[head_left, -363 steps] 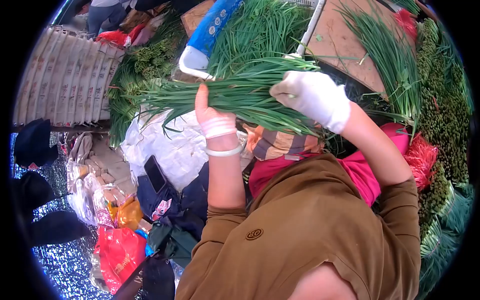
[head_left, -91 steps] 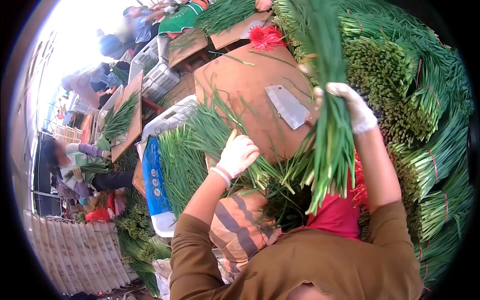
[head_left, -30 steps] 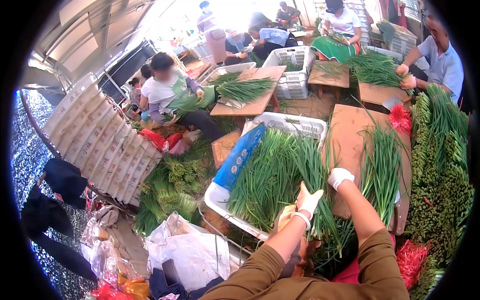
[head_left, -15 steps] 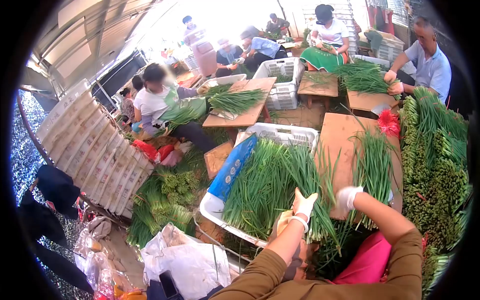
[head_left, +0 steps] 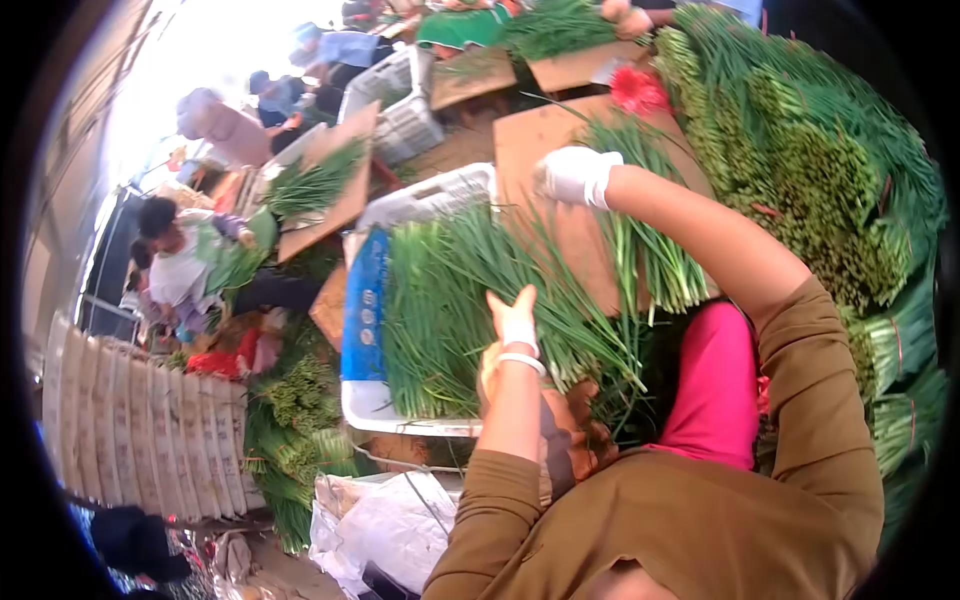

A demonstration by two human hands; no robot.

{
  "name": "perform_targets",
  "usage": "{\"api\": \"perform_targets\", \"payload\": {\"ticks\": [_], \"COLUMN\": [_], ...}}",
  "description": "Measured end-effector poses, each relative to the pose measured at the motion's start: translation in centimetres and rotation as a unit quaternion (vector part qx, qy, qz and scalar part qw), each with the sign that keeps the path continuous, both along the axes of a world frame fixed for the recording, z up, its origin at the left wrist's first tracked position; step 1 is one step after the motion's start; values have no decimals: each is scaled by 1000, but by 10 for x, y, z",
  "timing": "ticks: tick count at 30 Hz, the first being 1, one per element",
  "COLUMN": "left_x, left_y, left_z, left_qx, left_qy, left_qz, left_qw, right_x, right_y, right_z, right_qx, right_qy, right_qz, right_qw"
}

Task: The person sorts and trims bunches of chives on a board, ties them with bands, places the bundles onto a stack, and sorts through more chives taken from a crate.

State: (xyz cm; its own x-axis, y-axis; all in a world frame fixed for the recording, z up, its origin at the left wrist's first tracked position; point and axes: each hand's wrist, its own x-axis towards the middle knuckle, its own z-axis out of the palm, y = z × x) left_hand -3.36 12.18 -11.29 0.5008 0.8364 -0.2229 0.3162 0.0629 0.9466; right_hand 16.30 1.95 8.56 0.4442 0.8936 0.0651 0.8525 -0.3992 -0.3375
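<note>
My left hand, in a pale glove with a white band at the wrist, rests at the near right of a heap of garlic chives. Its thumb and a finger stand apart; the other fingers are partly hidden. The chives fill a white plastic crate. My right hand, white-gloved, is over a brown board. Its fingers look curled together, and blur hides whatever is in them. Just right of that hand, a loose bunch of chives lies across the board, partly behind my forearm.
Tied chive bundles are piled high on the right. A red bundle of ties sits at the board's far end. Blue packaging lines the crate's left side. Stacked white crates lean at left; a person sits beyond.
The view has tilted down and turned. My right hand has moved from beside the chive bunch to the left, over the bare part of the board. My left hand stays by the crate's chives.
</note>
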Motion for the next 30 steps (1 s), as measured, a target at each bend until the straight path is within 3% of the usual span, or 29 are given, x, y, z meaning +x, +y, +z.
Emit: {"api": "perform_targets", "payload": {"ticks": [3, 5, 7, 9, 11, 15, 17, 19, 26, 28, 30], "left_x": [1, 2, 0, 0, 1, 2, 1, 0, 0, 1, 2], "left_y": [2, 4, -1, -1, 3, 9, 10, 4, 4, 6, 7], "left_z": [3, -2, 12, 13, 5, -8, -10, 5, 8, -1, 2], "left_qx": [-2, -14, -16, -27, -45, -43, -58, -35, -48, -49, -51], "left_qy": [-4, -6, 18, 1, -48, -56, -82, -28, -58, -57, -48], "left_qz": [-11, -7, 3, 1, -16, -11, -18, -3, -8, -6, -8], "left_qw": [1000, 1000, 1000, 1000, 998, 997, 995, 999, 997, 997, 998], "right_x": [9, 1, -7, 11, 26, 58, 58, 63, 50, 47, 53], "right_y": [-36, -57, -74, -90, -96, -78, -69, -62, -58, -66, -72], "right_z": [-89, -122, -111, -125, -115, -124, -119, -123, -126, -131, -136], "right_qx": [-66, -122, -217, -90, 20, 23, -68, -205, -383, -297, -196], "right_qy": [-15, 36, 115, 332, 399, 365, 322, 205, 223, 82, -30], "right_qz": [44, 13, -40, -84, -111, -215, -236, -213, -233, -164, -122], "right_qw": [997, 992, 969, 935, 910, 906, 914, 933, 866, 937, 973]}}
